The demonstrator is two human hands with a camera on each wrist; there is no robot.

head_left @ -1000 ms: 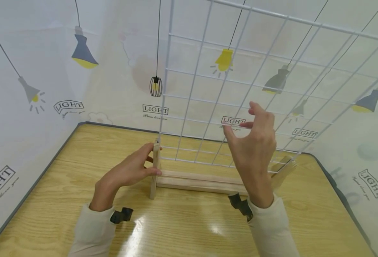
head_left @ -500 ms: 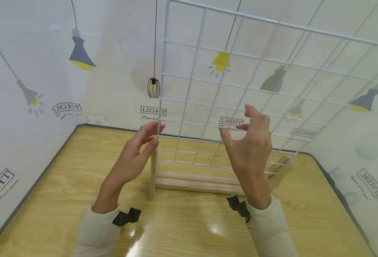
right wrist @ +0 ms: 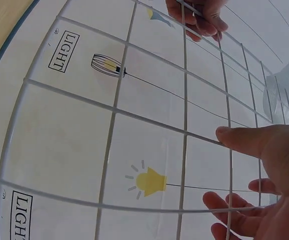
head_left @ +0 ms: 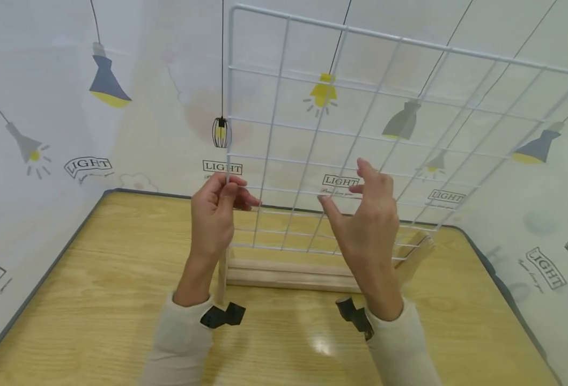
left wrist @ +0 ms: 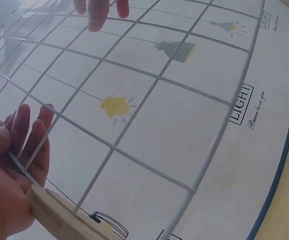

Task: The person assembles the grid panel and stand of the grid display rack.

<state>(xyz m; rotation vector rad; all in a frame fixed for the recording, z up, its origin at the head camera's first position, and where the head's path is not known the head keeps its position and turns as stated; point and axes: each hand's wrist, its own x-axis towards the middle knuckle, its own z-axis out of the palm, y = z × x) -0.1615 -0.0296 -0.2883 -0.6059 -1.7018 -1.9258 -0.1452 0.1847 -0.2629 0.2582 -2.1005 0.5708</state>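
Observation:
A white wire grid panel (head_left: pixel 399 39) stands upright, leaning back, over a pale wooden stand (head_left: pixel 293 280). On its left edge wire, my left hand (head_left: pixel 213 214) pinches with the thumb in front and fingers behind, just above the stand's left post (left wrist: pixel 59 215). My right hand (head_left: pixel 368 230) is raised at the panel's middle, thumb and fingers spread apart. In the right wrist view, the thumb of the right hand (right wrist: pixel 284 165) lies by a wire crossing and its fingers pass behind the wires; contact is unclear. My right forearm hides part of the stand.
Beneath the stand is a wood-grain table (head_left: pixel 95 300) with a dark edge strip (head_left: pixel 71 236). Close behind it rises a pale wall covering (head_left: pixel 158 134) printed with lamps. The stand's right post (head_left: pixel 416 249) slants beside the panel's lower right corner.
My left hand has let go of the stand's left post and moved up to the panel's left edge wire. The right hand has hardly moved; the view has shifted slightly.

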